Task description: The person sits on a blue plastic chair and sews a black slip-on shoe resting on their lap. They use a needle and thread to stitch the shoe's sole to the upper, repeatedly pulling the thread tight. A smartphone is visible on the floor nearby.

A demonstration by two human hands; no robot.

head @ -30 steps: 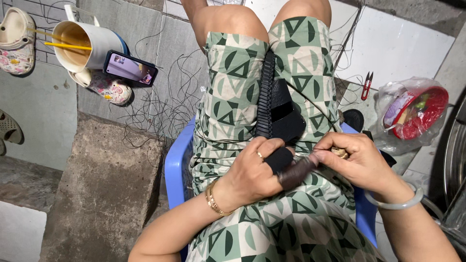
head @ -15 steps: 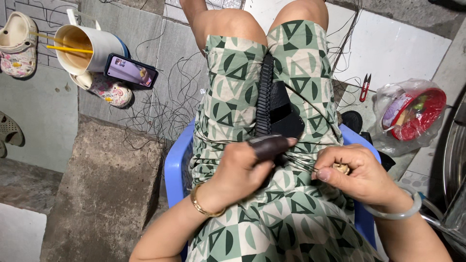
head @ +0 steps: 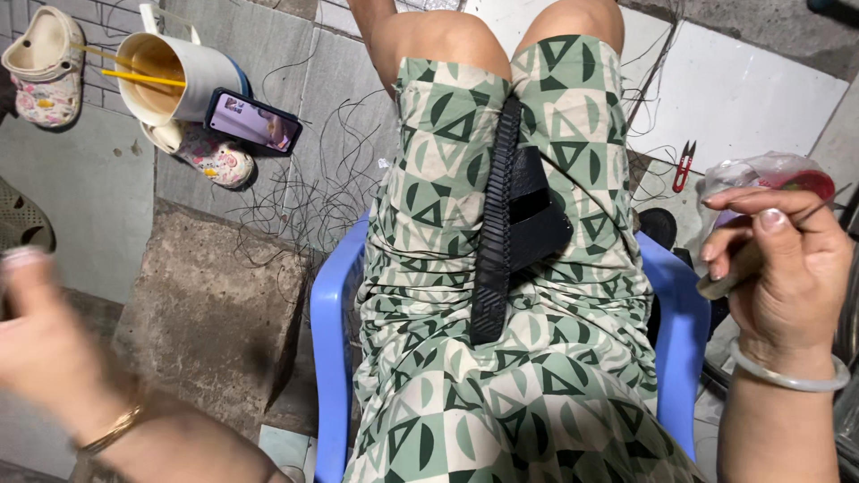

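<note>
— Tiled floor [head: 743, 80] below, blue chair [head: 333, 340]. Where is the black ribbed piece [head: 501, 233]?

— On the lap, untouched; it looks stiff and light, best held mid-length. Right hand [head: 778, 268] pinches a thin wire; left hand [head: 45, 349] is blurred, fingers unclear.

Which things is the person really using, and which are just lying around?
In use:
- black ridged piece lying on the lap
- small tool with a thin strand, in the right hand
- left hand, swung out wide and blurred

Just lying about:
- phone
- cup with chopsticks
- red snips
- flowered sandals
- loose threads on the floor
</note>
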